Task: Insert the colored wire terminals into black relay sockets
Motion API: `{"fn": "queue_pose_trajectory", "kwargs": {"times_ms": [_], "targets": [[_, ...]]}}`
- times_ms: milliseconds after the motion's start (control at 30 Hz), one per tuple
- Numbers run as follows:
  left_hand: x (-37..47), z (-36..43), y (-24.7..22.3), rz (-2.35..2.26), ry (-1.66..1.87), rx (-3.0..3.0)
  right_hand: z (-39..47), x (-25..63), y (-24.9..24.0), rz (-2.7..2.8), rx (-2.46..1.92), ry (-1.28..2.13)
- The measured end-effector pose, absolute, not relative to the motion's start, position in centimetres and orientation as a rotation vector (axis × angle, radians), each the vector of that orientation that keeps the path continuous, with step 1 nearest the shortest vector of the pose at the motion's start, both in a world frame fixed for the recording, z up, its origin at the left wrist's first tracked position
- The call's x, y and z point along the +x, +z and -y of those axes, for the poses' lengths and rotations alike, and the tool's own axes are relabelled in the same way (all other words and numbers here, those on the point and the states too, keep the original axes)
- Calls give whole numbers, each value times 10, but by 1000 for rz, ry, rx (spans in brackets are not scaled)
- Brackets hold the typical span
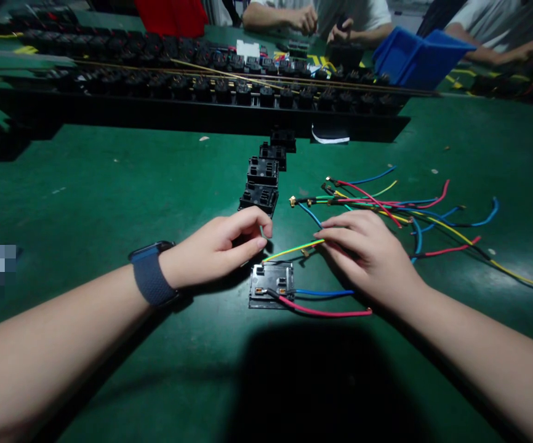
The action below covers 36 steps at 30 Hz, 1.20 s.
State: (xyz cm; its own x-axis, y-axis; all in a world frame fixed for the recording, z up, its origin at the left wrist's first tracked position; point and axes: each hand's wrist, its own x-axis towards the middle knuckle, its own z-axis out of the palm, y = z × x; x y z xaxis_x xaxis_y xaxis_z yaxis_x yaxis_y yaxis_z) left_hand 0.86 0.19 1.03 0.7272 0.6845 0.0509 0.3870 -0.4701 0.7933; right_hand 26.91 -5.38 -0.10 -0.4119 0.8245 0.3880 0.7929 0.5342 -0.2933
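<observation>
In front of me on the green table lies a black plastic socket module (271, 280). A red wire (326, 310) and a blue wire (324, 293) run out from its lower slots to the right. A yellow-green wire (289, 250) reaches from its upper left corner to my right hand (363, 249), whose thumb and fingers pinch it. My left hand (229, 243), wearing a dark watch, is just above the module's upper left corner. Its thumb and index finger are curled together; whatever lies between them is hidden.
Several similar black modules (261, 172) form a line beyond my left hand. Loose coloured wires (386, 203) with metal terminals are spread at the right. Long black strips (202, 111) carrying sockets cross the far side. Behind are a blue bin (414, 58) and other people's arms (285, 17).
</observation>
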Motion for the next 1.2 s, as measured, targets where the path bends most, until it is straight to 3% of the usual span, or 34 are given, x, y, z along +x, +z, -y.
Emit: {"fn": "queue_pose_trajectory", "kwargs": {"times_ms": [267, 567, 767, 1200], "targets": [[6, -1, 9, -798, 482, 2123, 61, 268, 6, 2139, -1383, -209], [6, -2, 8, -797, 487, 2125, 65, 268, 9, 1978, -1280, 27], [7, -2, 8, -801, 463, 2126, 65, 272, 4, 1731, -1164, 435], [8, -3, 10, -796, 403, 2194, 70, 265, 6, 1838, -1148, 511]]}}
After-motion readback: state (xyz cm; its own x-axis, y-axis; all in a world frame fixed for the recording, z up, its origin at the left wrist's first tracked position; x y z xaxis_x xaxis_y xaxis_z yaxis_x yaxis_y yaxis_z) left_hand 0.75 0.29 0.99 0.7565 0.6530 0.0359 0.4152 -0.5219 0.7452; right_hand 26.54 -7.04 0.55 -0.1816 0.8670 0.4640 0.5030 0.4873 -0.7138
